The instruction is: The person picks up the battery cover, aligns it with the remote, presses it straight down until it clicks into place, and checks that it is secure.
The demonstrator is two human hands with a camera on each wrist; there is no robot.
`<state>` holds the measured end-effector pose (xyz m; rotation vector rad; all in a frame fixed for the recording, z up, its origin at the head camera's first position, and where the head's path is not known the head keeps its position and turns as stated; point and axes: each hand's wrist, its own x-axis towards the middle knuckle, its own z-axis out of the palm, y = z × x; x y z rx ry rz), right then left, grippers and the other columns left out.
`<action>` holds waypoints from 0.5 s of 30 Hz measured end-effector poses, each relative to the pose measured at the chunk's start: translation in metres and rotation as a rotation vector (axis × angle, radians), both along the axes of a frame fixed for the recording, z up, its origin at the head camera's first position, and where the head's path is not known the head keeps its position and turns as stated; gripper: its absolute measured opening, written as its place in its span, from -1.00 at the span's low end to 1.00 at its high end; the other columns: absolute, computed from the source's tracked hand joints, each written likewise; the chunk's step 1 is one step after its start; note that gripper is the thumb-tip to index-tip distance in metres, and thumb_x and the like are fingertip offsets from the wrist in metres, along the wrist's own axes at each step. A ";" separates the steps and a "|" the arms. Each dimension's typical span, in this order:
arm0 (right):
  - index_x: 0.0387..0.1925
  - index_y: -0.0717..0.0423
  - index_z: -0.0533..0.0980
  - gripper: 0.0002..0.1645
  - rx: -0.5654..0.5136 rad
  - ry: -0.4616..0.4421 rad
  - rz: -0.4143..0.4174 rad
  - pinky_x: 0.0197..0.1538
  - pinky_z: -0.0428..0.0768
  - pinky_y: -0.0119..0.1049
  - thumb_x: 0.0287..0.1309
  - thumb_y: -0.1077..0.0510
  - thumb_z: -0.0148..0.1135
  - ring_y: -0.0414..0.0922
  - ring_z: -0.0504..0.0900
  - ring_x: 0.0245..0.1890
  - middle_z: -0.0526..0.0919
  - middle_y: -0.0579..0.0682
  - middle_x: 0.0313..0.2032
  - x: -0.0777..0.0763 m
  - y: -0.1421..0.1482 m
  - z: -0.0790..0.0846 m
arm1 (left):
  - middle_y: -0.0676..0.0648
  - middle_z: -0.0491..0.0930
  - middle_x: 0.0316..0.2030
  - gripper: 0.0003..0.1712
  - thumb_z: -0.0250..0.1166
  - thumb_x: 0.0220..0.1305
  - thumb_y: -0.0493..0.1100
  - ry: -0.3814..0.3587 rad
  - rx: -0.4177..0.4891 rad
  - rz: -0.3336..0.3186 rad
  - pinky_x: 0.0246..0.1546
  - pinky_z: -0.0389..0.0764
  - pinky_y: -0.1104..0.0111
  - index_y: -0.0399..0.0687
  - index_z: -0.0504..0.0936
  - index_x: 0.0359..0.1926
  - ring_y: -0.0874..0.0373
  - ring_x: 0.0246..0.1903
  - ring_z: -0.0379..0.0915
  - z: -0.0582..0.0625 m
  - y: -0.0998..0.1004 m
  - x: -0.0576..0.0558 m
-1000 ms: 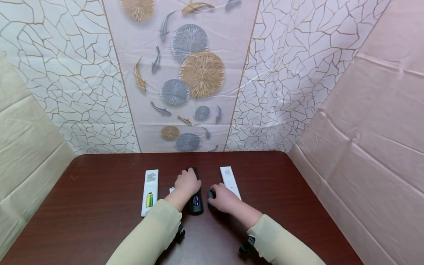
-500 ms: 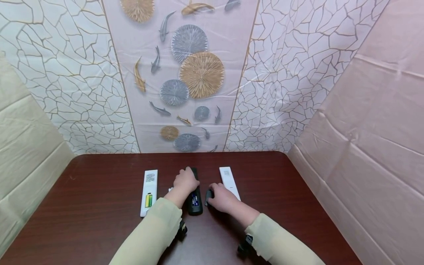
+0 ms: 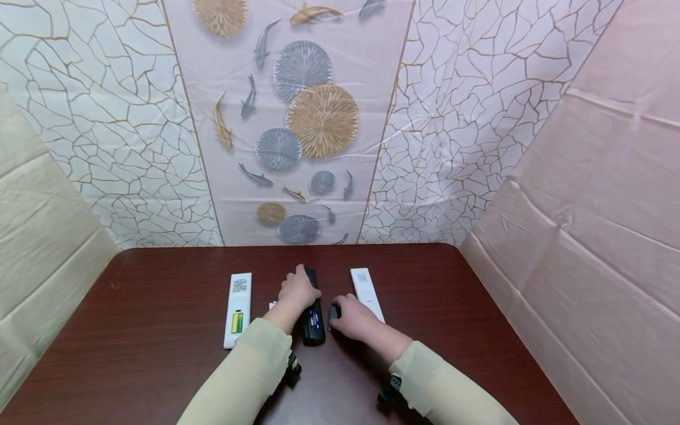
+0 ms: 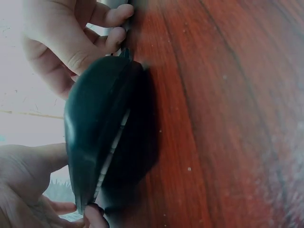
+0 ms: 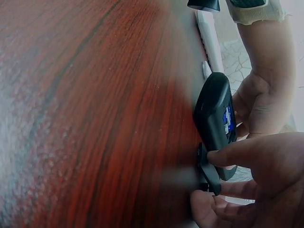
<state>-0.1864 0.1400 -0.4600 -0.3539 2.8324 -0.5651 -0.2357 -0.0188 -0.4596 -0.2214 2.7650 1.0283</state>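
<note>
A black remote control [image 3: 312, 332] lies back up mid-table in the head view, tilted slightly off the tabletop in the left wrist view. Blue batteries [image 3: 314, 319] show in its uncovered compartment. My left hand [image 3: 297, 291] grips the remote's far part, its thumb along the right side, and hides much of that end. Just to the right, my right hand [image 3: 357, 317] pinches a dark battery cover [image 3: 334, 316] between thumb and fingers. In the right wrist view the cover [image 5: 208, 171] stands close beside the remote [image 5: 213, 111], low over the tabletop.
One white remote [image 3: 236, 307], with a green-yellow battery picture, lies at the left. Another white remote [image 3: 366, 290] lies behind my right hand, partly covered. A small white object [image 3: 273, 304] peeks out beside my left wrist. Patterned cloth [image 3: 297, 195] hangs behind the table.
The battery cover has turned in my right fingers and moved slightly left with the hand. My left hand keeps its hold on the black remote, which has hardly shifted.
</note>
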 end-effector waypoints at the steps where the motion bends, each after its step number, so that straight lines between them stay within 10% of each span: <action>1: 0.22 0.18 0.47 -0.41 -0.001 -0.001 -0.001 -0.09 0.56 -0.10 0.21 0.05 0.33 -0.06 0.53 -0.16 0.49 0.19 0.08 0.000 0.000 -0.001 | -0.40 0.31 0.26 0.01 0.43 0.20 0.02 -0.001 0.009 0.003 0.02 0.52 -0.12 -0.19 0.07 0.49 -0.34 0.20 0.31 0.000 0.000 0.000; 15: 0.09 0.18 0.52 -0.49 -0.076 0.011 0.006 -0.20 0.54 -0.16 0.13 0.10 0.37 -0.10 0.48 -0.26 0.56 0.10 -0.07 -0.005 0.006 -0.006 | -0.40 0.30 0.30 -0.11 0.24 0.34 -0.04 0.003 0.066 0.036 0.08 0.48 -0.11 -0.24 0.02 0.50 -0.26 0.14 0.43 -0.004 -0.007 -0.001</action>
